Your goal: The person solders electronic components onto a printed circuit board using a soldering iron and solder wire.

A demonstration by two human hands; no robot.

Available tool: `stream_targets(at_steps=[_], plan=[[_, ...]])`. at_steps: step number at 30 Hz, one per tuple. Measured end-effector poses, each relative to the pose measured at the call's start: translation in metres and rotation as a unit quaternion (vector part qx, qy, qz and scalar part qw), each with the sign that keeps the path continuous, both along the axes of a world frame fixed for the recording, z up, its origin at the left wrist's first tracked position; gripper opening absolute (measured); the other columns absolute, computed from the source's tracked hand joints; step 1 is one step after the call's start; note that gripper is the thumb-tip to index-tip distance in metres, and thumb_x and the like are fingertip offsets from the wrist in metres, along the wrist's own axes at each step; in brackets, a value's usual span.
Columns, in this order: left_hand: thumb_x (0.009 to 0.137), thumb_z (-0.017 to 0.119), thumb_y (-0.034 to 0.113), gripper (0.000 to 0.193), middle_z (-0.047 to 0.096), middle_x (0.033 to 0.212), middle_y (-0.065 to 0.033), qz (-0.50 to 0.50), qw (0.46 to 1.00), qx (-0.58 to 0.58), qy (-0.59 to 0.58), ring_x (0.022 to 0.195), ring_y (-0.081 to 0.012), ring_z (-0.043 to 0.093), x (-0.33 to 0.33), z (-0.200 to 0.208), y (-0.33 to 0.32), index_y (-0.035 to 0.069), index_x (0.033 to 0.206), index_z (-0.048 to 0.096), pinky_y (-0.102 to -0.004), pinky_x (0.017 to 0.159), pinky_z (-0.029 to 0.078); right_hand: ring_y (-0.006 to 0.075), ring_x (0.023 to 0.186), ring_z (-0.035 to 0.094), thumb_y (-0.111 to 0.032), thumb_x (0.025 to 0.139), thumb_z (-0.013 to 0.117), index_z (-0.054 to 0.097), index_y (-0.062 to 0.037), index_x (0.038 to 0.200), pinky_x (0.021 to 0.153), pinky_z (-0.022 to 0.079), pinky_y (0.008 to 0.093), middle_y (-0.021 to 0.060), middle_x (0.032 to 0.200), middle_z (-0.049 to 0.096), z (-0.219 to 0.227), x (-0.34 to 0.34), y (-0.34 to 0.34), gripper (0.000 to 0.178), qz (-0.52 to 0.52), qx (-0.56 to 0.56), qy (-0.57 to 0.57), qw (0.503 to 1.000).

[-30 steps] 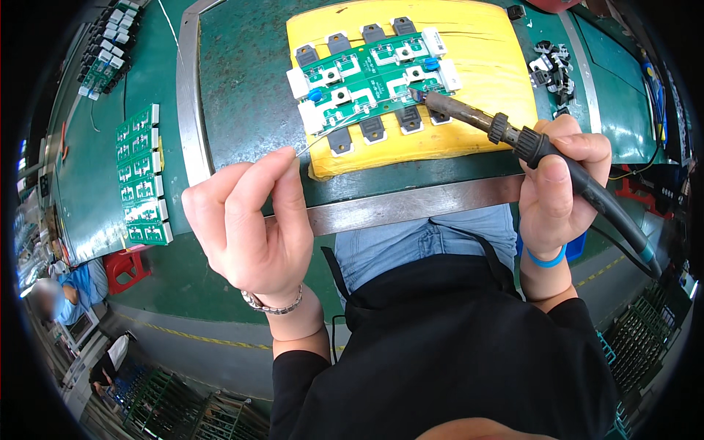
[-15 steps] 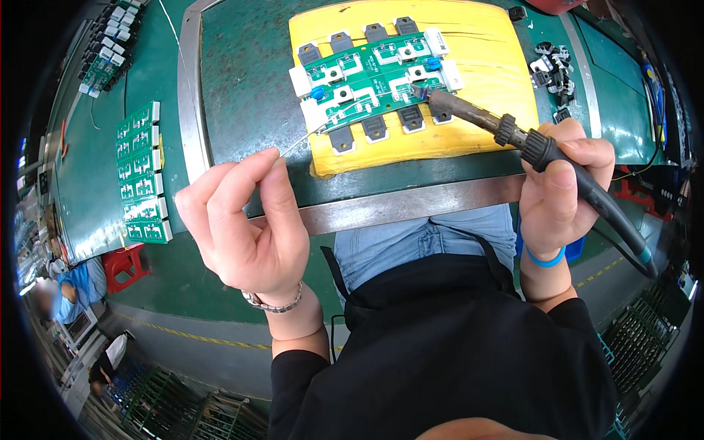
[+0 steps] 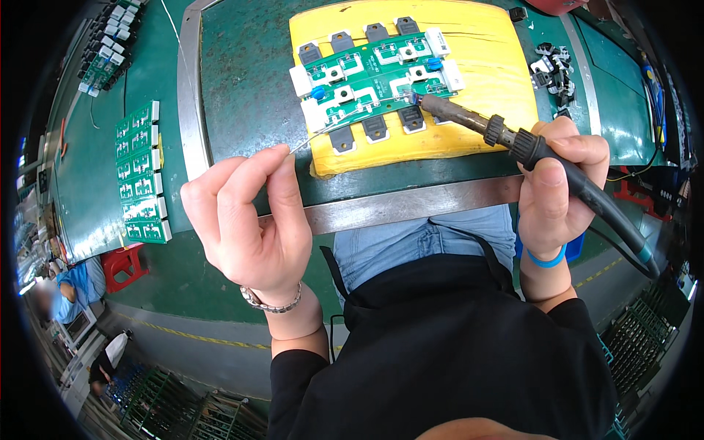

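On yellow padding [image 3: 488,70] lies a white-studded green board [image 3: 372,72], left hand [image 3: 253,220] pinching wire [image 3: 306,141], right hand [image 3: 559,189] gripping a soldering iron [image 3: 458,114]

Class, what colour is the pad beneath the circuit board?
Yellow; the pad shows best in the head view.

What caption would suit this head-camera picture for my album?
Left hand holding thin wire, right hand a soldering iron, at a green circuit board on a yellow pad.

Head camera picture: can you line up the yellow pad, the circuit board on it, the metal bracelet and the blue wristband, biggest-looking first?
1. Yellow pad
2. Circuit board
3. Metal bracelet
4. Blue wristband
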State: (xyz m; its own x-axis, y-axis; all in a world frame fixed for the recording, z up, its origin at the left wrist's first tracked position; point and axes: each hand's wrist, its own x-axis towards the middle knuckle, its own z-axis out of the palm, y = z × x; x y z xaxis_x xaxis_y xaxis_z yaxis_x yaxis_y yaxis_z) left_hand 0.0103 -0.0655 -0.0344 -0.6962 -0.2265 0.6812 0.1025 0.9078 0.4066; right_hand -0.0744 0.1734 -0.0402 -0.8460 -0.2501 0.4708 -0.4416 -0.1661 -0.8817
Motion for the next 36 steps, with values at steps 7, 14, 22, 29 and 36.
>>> stream_targets(at_steps=[7,14,22,29,36], plan=[[0.072,0.073,-0.003,0.018,0.058,0.079,-0.0051,0.013,1.000,0.022,0.003,0.071,-0.0175,0.051,-0.0016,-0.0011,0.0029,0.005,0.087,0.068,-0.0267,0.059,0.041,0.0078,0.071,0.043,-0.005,0.084,0.062,0.044,-0.0022,0.100,0.065,0.036,0.0215,0.0074,0.087,0.052,-0.0005,-0.0016,0.0011,0.024,0.002,0.011,0.005,1.000],[0.078,0.068,-0.006,0.013,0.061,0.085,-0.0065,-0.021,1.000,-0.018,0.003,0.066,-0.0114,0.050,-0.0030,-0.0003,-0.0017,0.000,0.090,0.067,-0.0222,0.055,0.038,0.0101,0.065,0.039,-0.017,0.090,0.058,0.046,-0.0048,0.103,0.056,0.031,0.0232,0.0058,0.078,0.046,0.0029,-0.0011,-0.0017,0.021,-0.017,0.047,0.018,0.999],[0.076,0.068,-0.006,0.017,0.059,0.082,-0.0066,0.022,0.995,0.090,0.037,0.071,-0.0151,0.052,-0.0012,-0.0015,0.0024,0.002,0.091,0.066,-0.0242,0.055,0.040,0.0115,0.064,0.039,-0.018,0.091,0.056,0.047,-0.0057,0.105,0.055,0.031,0.0239,0.0084,0.080,0.046,0.0024,-0.0014,0.0016,0.021,-0.049,0.042,0.043,0.997],[0.080,0.065,-0.006,0.012,0.059,0.087,-0.0079,0.012,1.000,0.012,0.009,0.071,-0.0117,0.052,-0.0003,-0.0021,-0.0028,-0.002,0.091,0.065,-0.0209,0.056,0.040,0.0094,0.070,0.043,-0.004,0.084,0.062,0.043,-0.0024,0.101,0.064,0.036,0.0234,0.0098,0.085,0.051,0.0010,0.0015,-0.0036,0.026,0.003,0.013,0.032,0.999],[0.080,0.066,-0.006,0.012,0.059,0.086,-0.0077,0.001,1.000,0.011,0.001,0.071,-0.0123,0.052,-0.0005,-0.0013,-0.0018,-0.001,0.090,0.066,-0.0214,0.057,0.040,0.0088,0.068,0.041,-0.004,0.084,0.061,0.042,-0.0028,0.100,0.063,0.036,0.0227,0.0085,0.084,0.049,0.0014,0.0007,-0.0058,0.026,0.006,0.023,0.031,0.999]])
